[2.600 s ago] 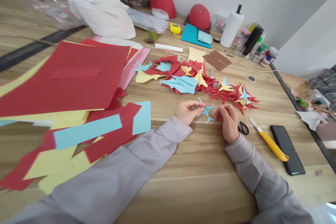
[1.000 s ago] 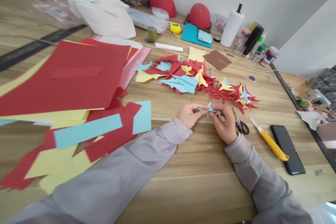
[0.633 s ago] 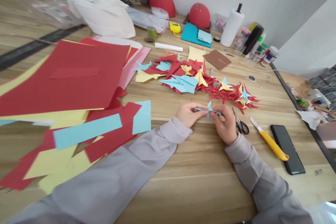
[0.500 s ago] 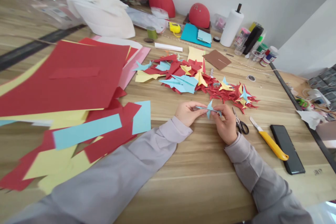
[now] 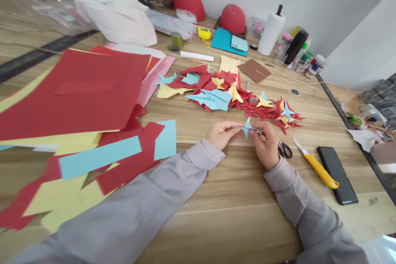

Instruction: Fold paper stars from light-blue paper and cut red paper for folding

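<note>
1. Blue paper, folded into several points, is being held between the two hands over the middle of the bench, just on the near side of the heap; whether it is also touching the bench I cannot tell
2. The left hand is pinching its left point between thumb and fingers, the grip narrow and closed on it
3. The right hand is gripping the opposite side the same way, thumb and fingers curling close, a small gap separating the hands
4. Red, blue and yellow folded pieces are making up the heap, which is stretching across the bench beyond the hands, its narrower end pointing toward the right edge
5. Scissors are lying just beside the right hand, partly hidden by it
6. A yellow-handled knife is lying farther right, its handle end overlapping a phone that is resting nearer the right edge
7. Red sheets are covering much of the bench's left side, a blue strip lying over scraps on their near side
8. Brown card is lying beyond the heap, toward the far edge
9. Along the far edge, a tape measure, a red dome and a white roll are sitting; bottles are crowding the far right corner
</note>
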A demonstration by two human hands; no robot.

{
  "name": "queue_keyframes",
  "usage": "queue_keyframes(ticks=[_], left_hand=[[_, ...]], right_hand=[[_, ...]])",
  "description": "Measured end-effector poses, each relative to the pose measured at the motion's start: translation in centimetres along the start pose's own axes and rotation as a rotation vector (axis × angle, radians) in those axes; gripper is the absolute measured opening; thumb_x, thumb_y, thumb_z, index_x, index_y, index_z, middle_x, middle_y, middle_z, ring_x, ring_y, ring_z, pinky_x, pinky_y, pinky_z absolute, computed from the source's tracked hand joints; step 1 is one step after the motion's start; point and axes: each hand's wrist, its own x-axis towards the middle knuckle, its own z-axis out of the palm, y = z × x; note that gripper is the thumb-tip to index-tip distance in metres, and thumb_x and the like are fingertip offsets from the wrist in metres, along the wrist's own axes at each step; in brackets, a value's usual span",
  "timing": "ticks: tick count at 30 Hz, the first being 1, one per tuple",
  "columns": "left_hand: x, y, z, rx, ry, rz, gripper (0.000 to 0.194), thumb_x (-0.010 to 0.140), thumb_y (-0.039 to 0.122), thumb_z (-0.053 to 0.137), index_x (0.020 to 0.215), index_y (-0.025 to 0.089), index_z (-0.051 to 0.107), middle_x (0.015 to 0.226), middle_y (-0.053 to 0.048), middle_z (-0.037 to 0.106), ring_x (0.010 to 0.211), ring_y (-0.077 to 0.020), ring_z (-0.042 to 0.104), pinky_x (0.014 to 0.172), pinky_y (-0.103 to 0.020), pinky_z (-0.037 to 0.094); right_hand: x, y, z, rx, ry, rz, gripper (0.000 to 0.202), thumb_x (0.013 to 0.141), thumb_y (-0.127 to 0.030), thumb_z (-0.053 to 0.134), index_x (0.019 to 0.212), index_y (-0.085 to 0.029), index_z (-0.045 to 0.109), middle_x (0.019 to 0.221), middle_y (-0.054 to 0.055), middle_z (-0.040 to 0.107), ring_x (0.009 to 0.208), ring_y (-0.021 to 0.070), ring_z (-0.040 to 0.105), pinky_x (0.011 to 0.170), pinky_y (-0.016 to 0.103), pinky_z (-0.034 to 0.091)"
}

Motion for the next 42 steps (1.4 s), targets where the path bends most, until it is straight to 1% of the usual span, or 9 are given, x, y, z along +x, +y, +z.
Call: queue_keyframes(ticks=[7,12,16,19,22,25,30,37,42], left_hand=[[-0.09,0.0,-0.26,-0.084,-0.053,-0.061,0.03,0.062,0.03,0.071,0.085,0.011,0.073,0.078,-0.009,0.073,0.075,-0.0232,0.069,0.073,-0.038,0.056],[-0.27,0.42,0.04,-0.076,0.001,-0.039,0.035,0.061,0.025,0.072,0.093,0.012,0.071,0.067,-0.004,0.071,0.068,-0.0187,0.068,0.067,-0.032,0.057],[-0.13,0.28,0.15,-0.028,0.065,0.014,0.028,0.064,0.028,0.071,0.086,0.012,0.07,0.068,-0.005,0.071,0.066,-0.0183,0.067,0.065,-0.032,0.056],[0.1,-0.05,0.11,-0.059,0.083,0.018,0.024,0.067,0.029,0.067,0.083,0.011,0.069,0.067,-0.004,0.069,0.064,-0.0174,0.066,0.063,-0.031,0.055],[0.3,-0.23,0.01,-0.136,0.132,0.018,0.03,0.067,0.027,0.065,0.094,0.012,0.065,0.074,-0.004,0.07,0.063,-0.0157,0.066,0.059,-0.029,0.054],[0.47,-0.24,-0.15,-0.193,0.165,-0.002,0.037,0.065,0.023,0.067,0.1,0.012,0.06,0.082,-0.005,0.07,0.063,-0.0144,0.065,0.058,-0.028,0.053],[0.66,-0.33,-0.34,-0.185,0.163,-0.026,0.031,0.062,0.021,0.068,0.091,0.011,0.06,0.075,-0.005,0.069,0.058,-0.0135,0.064,0.057,-0.028,0.052],[0.7,-0.53,-0.37,-0.131,0.132,-0.021,0.03,0.061,0.024,0.069,0.087,0.011,0.062,0.071,-0.005,0.069,0.056,-0.0136,0.063,0.055,-0.028,0.051],[0.72,-0.38,-0.29,-0.123,0.119,-0.03,0.026,0.061,0.023,0.068,0.084,0.011,0.063,0.071,-0.005,0.069,0.055,-0.0133,0.062,0.054,-0.027,0.051]], right_hand=[[0.05,-0.06,-0.13,-0.041,0.002,-0.02,0.008,0.084,-0.019,0.055,0.091,-0.022,0.058,0.09,0.006,0.058,0.084,0.0184,0.056,0.066,0.031,0.049],[0.12,0.07,-0.15,-0.069,0.006,-0.045,0.006,0.083,-0.018,0.056,0.086,-0.021,0.06,0.091,0.006,0.058,0.087,0.0189,0.057,0.074,0.035,0.049],[0.05,0.22,-0.08,-0.086,0.011,-0.037,0.005,0.083,-0.019,0.057,0.085,-0.021,0.061,0.097,0.007,0.056,0.09,0.0194,0.056,0.077,0.037,0.049],[-0.03,0.25,-0.01,-0.108,0.011,-0.054,0.005,0.082,-0.02,0.058,0.083,-0.02,0.063,0.102,0.009,0.053,0.097,0.0212,0.055,0.083,0.039,0.048],[-0.04,0.24,0.0,-0.119,0.016,-0.057,0.005,0.081,-0.02,0.058,0.082,-0.021,0.063,0.104,0.009,0.052,0.1,0.0222,0.054,0.084,0.041,0.048],[0.03,0.32,-0.05,-0.13,0.097,-0.045,0.005,0.08,-0.021,0.059,0.082,-0.022,0.064,0.104,0.009,0.052,0.1,0.023,0.054,0.084,0.043,0.048],[0.13,0.51,-0.17,-0.153,0.246,-0.021,0.005,0.08,-0.022,0.059,0.082,-0.023,0.064,0.104,0.009,0.053,0.103,0.0241,0.053,0.086,0.046,0.046],[0.16,0.63,-0.22,-0.18,0.294,-0.026,0.004,0.08,-0.021,0.059,0.08,-0.022,0.063,0.102,0.009,0.055,0.1,0.0218,0.055,0.084,0.042,0.047],[0.09,0.86,-0.38,-0.173,0.342,-0.029,0.004,0.08,-0.021,0.06,0.079,-0.021,0.063,0.1,0.008,0.056,0.098,0.0207,0.055,0.088,0.043,0.045]])
